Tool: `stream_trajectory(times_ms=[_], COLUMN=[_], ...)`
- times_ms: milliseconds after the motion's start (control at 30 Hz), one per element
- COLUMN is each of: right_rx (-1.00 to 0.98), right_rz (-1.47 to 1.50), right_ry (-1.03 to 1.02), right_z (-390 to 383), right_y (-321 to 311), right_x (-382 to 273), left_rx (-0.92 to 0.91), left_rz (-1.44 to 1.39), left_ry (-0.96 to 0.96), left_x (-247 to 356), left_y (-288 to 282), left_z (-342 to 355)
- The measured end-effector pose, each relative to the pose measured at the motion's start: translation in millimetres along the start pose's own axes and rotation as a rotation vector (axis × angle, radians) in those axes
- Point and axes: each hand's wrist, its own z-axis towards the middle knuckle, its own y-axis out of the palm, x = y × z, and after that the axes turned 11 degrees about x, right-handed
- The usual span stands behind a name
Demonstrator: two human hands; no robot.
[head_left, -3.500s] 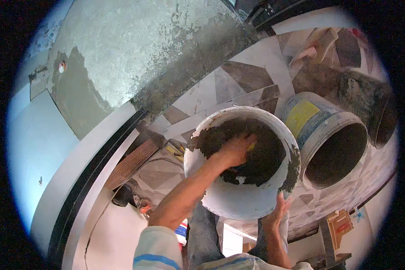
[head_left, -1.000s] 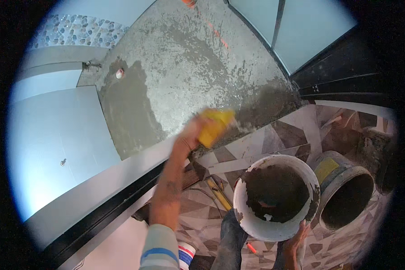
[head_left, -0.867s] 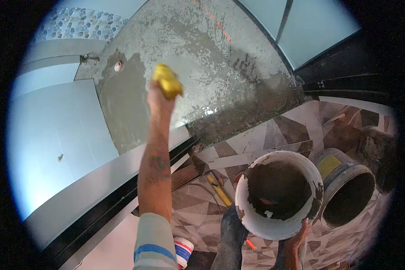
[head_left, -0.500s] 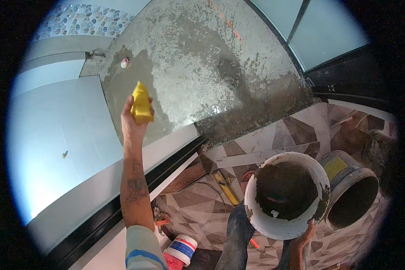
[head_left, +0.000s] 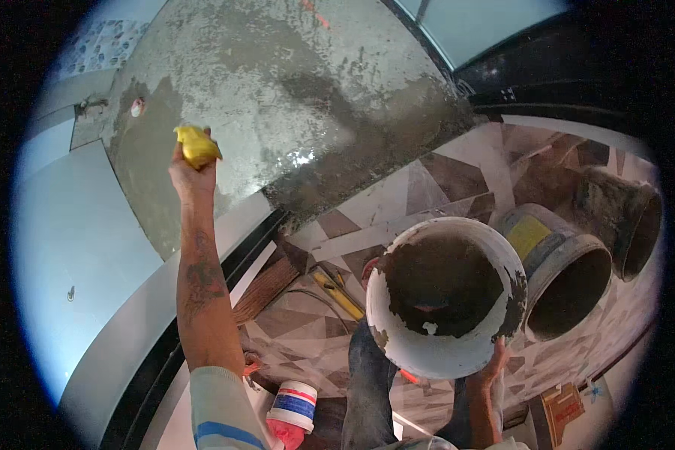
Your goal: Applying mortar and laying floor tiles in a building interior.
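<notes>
My left hand [head_left: 193,174] is stretched out over the rough grey concrete floor [head_left: 225,82], fingers closed round a crumpled yellow sponge [head_left: 197,146]. A dark, damp patch of concrete lies below and beside it, with a small white and red pipe opening [head_left: 137,107] a little farther off. On the right, my right hand [head_left: 493,361] grips the lower side of a round white bucket [head_left: 409,351]. The bucket is tilted toward me, its inner wall smeared with dark grey-brown material that also covers its bottom. Its outer underside is hidden.
Two dirty buckets lie tipped at the right: a grey one [head_left: 514,217] with a yellow label and a darker one [head_left: 600,199]. On the patterned tiles are a yellow level [head_left: 339,296], a brown board [head_left: 266,291] and a small white-blue tub [head_left: 294,403]. A black-edged sill [head_left: 154,382] separates the floors.
The view has swung, so most things sit farther left and higher. The sponge has turned, its tip leaning left now, in my left hand. My right hand keeps its hold on the bucket.
</notes>
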Motion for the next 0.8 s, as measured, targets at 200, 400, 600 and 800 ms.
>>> stream_trajectory(times_ms=[200,400,600,800], right_rx=[-0.052,-0.133,-0.101,-0.085], right_rz=[0.047,-0.076,0.09,0.026], right_ry=[0.009,-0.064,0.128,0.136], right_z=[7,9,1,-12], right_y=[-10,-9,1,8], right_x=[7,16,5,4], left_rx=[-0.679,-0.766,-0.815,-1.012], left_rz=[0.191,0.575,0.441,0.82], left_ry=[-0.368,-0.459,-0.381,0.258], left_x=[-20,-141,-259,-323], left_y=[55,107,179,121], left_z=[-86,-139,-201,-132])
